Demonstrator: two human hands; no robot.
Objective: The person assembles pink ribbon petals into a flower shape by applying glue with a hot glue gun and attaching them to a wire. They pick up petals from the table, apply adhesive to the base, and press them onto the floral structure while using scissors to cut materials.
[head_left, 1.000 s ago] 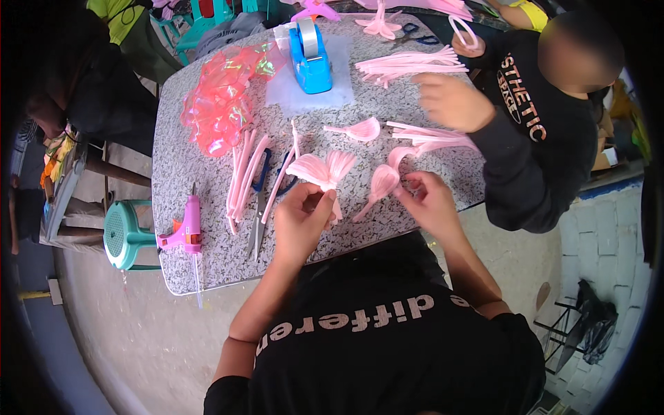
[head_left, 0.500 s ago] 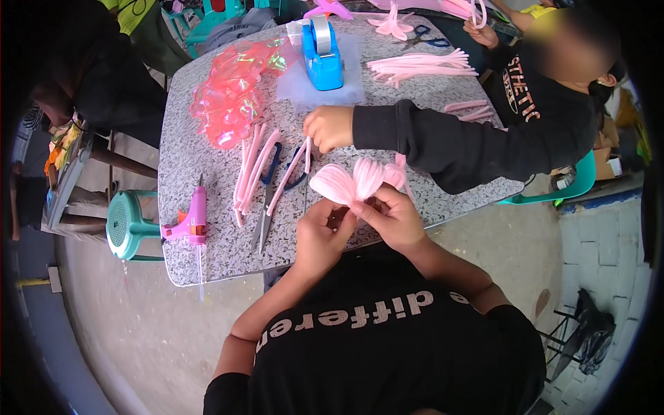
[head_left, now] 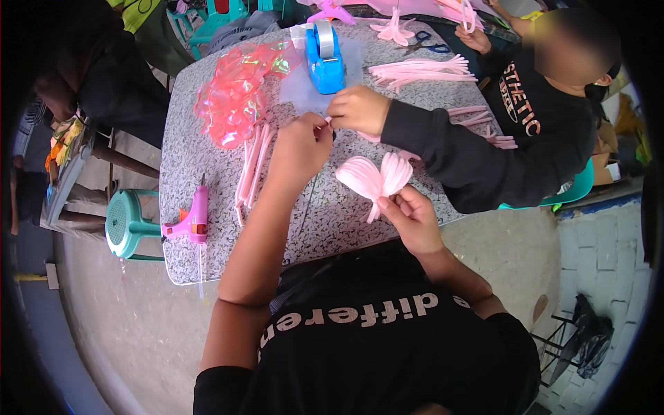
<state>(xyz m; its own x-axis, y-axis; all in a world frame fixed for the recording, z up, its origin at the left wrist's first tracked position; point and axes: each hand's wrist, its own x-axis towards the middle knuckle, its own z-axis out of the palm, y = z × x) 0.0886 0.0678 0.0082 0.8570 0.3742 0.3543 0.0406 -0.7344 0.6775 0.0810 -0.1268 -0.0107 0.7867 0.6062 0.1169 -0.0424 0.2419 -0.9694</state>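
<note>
My right hand point(head_left: 415, 218) pinches the narrow base of a flower piece point(head_left: 361, 178) made of looped pink pipe cleaners, with two petals fanned upward. My left hand point(head_left: 304, 144) is stretched forward over the table, fingertips closed and meeting a co-worker's hand point(head_left: 360, 111). A tiny pink bit shows between those two hands; what my fingers hold is mostly hidden. Beside my left forearm lie loose pink pipe cleaners point(head_left: 252, 166). The scissors that lay beside them are now hidden behind my left arm.
The speckled table point(head_left: 207, 259) carries a pink glue gun point(head_left: 191, 220) at left, crumpled iridescent pink film point(head_left: 232, 97), a blue tape dispenser point(head_left: 325, 66), more pipe cleaners point(head_left: 422, 71) and dark scissors point(head_left: 427, 46) at the back. A co-worker sits at right; a green stool point(head_left: 128, 225) stands left.
My left hand has let go of the flower piece and reached forward to the co-worker's hand, which moved right and slightly away. My right hand now holds the flower piece alone, farther right.
</note>
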